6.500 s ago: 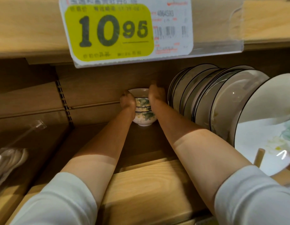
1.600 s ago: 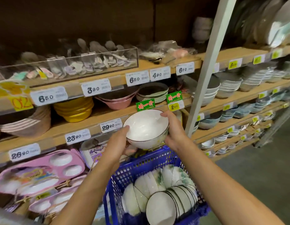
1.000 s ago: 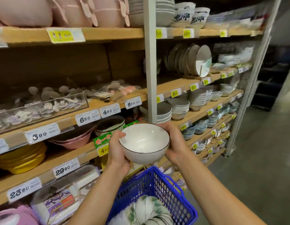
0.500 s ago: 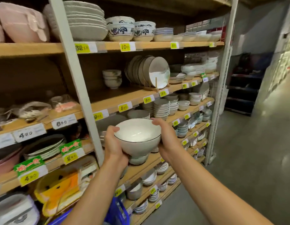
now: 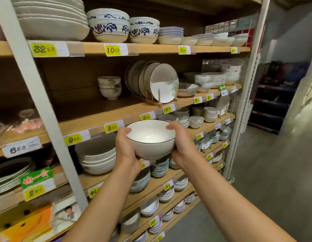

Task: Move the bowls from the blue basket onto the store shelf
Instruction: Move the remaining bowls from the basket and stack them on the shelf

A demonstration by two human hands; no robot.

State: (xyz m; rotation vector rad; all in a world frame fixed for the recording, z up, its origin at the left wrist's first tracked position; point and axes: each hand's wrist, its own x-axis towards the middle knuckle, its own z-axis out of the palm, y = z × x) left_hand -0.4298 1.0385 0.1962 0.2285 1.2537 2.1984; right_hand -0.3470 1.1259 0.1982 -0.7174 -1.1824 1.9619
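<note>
Wooden shelf (image 5: 92,123) behind; left hand (image 5: 126,148) and right hand (image 5: 182,145) grip clasps round glossy white bowl (image 5: 151,138).

White dark-rimmed bowl (image 5: 150,138), upright, held before wooden store shelf (image 5: 92,123)

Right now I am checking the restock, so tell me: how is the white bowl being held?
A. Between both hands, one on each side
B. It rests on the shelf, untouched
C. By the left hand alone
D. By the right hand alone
A: the left hand and the right hand cup opposite sides of the white bowl, in front of the shelf, not on it.
</note>
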